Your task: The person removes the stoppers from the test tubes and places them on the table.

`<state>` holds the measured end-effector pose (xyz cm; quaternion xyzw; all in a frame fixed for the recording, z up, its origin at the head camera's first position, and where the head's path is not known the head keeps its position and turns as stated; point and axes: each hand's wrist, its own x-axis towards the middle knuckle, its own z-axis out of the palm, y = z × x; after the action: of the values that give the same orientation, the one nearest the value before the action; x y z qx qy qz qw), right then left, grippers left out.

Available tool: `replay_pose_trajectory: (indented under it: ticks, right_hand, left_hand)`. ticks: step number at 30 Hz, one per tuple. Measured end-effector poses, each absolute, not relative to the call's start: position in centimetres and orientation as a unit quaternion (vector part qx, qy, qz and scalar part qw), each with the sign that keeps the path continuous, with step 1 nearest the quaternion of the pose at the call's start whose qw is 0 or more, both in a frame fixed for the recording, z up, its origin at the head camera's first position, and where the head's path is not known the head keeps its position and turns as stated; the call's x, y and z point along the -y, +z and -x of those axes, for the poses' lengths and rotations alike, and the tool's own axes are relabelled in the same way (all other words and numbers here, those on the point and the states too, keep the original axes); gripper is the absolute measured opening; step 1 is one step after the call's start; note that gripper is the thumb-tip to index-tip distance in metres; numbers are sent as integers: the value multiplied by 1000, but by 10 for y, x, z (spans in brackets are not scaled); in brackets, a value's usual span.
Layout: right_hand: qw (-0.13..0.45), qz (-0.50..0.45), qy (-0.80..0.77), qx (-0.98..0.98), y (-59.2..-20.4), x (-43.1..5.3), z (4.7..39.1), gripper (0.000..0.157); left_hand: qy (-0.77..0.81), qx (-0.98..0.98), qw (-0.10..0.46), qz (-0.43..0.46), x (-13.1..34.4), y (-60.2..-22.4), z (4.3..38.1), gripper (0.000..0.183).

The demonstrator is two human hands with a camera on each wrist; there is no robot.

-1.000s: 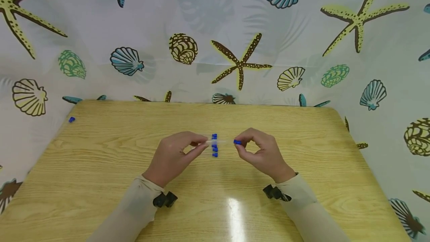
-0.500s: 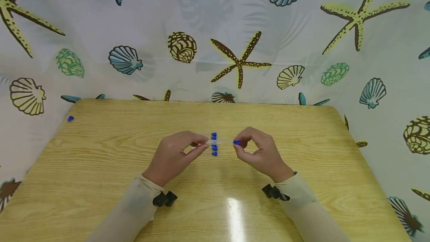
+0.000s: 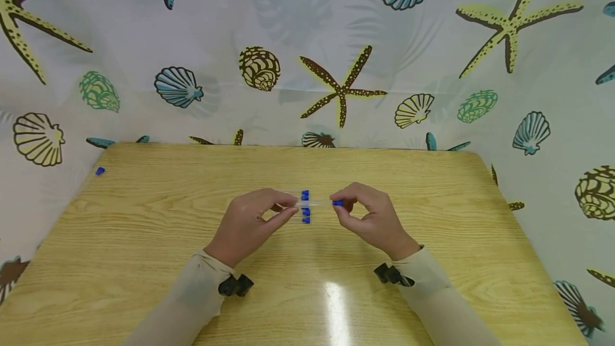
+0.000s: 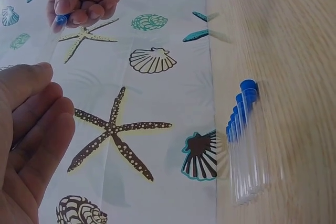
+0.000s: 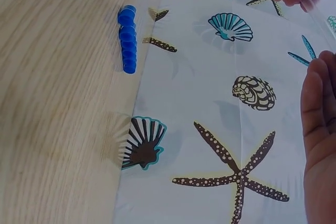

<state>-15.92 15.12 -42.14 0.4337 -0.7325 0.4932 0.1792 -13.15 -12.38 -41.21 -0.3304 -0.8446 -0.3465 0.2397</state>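
Near the middle of the table, my left hand (image 3: pixel 257 220) pinches a thin clear test tube (image 3: pixel 312 204) between thumb and fingers, above the tabletop. The tube points right. At its right end my right hand (image 3: pixel 372 218) pinches a blue cap (image 3: pixel 338 203) with thumb and forefinger. That cap (image 4: pixel 61 20) shows at the tube's far end in the left wrist view; whether it is fully seated I cannot tell. Below the hands lies a row of several clear test tubes (image 4: pixel 247 150) with blue caps (image 5: pixel 127 38). My left hand partly hides these tubes in the head view.
A lone small blue piece (image 3: pixel 100 171) lies near the wooden table's (image 3: pixel 168 175) far left corner. White cloth (image 3: pixel 216 20) with printed shells and starfish hangs behind the table and along its sides.
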Motion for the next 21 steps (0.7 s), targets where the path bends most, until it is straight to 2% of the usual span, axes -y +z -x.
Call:
replay_pose_trajectory:
  ticks: [12, 21]
  right_hand:
    - [204, -413, 467, 754, -430, -161, 170, 31]
    - [149, -370, 386, 832, -439, -172, 174, 16]
  left_hand:
    - [-335, 883, 171, 281, 131, -417, 138, 22]
    - [-285, 917, 115, 254, 133, -417, 142, 19]
